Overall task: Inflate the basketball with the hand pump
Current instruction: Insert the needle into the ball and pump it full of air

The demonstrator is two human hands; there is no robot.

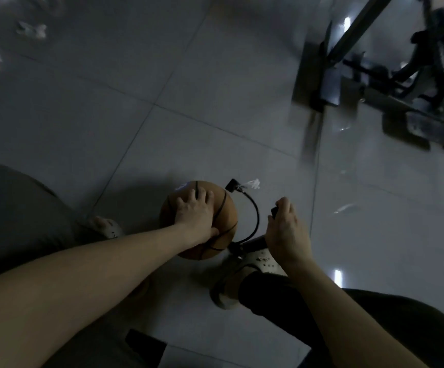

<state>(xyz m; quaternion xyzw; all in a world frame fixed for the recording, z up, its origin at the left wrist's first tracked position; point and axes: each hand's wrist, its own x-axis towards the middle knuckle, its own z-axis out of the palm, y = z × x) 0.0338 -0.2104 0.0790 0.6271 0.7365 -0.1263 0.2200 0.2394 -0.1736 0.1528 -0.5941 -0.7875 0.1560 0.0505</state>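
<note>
An orange basketball (226, 216) with black seams sits on the grey tiled floor between my feet. My left hand (195, 216) rests on top of it with spread fingers, thumb down its near side. A thin black hose (255, 216) curves from a black fitting at the ball's far right side down to the hand pump's black barrel (252, 244), which lies low beside the ball. My right hand (286, 232) grips the pump's black handle (274, 211), fingers curled round it. The pump's lower end is hidden behind my hand and shoe.
My right foot in a light shoe (242, 274) is planted by the pump; my left foot in a pale slipper (106, 227) is left of the ball. Black metal exercise equipment (401, 83) stands at the upper right. A white scrap (251, 185) lies beyond the ball.
</note>
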